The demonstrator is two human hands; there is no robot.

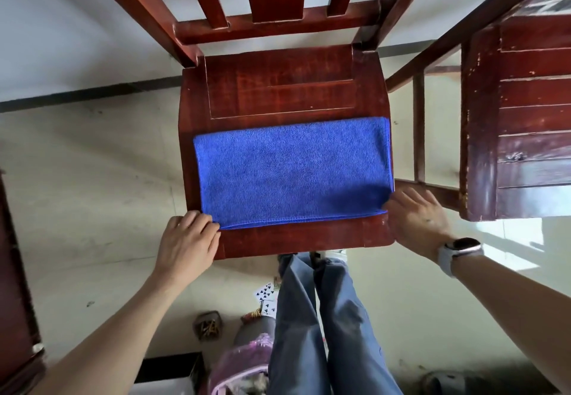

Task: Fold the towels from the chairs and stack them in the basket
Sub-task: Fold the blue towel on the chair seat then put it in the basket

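Blue towel lies flat on the seat of a dark red wooden chair, folded into a wide rectangle. Stacked layer edges show along its right side. It covers the front half of the seat; the back half is bare wood.

Left hand at the towel's near left corner. Its fingers are curled, tips touching the corner hem; whether they pinch the cloth or only press on it cannot be told.

Right hand at the near right corner, back of the hand up, fingers bent down against the towel edge. The grip itself is hidden under the hand. A wristwatch with a pale strap sits on that wrist.

Second piece of red wooden furniture stands just right of the chair, well apart from the towel.

Containers: a pink basket on the floor at the lower edge, near the person's blue trouser legs. Pale fabric seems to lie inside, partly cut off. A small round container of thin stick-like items sits left of it. Playing cards lie loose on the floor beside the legs.
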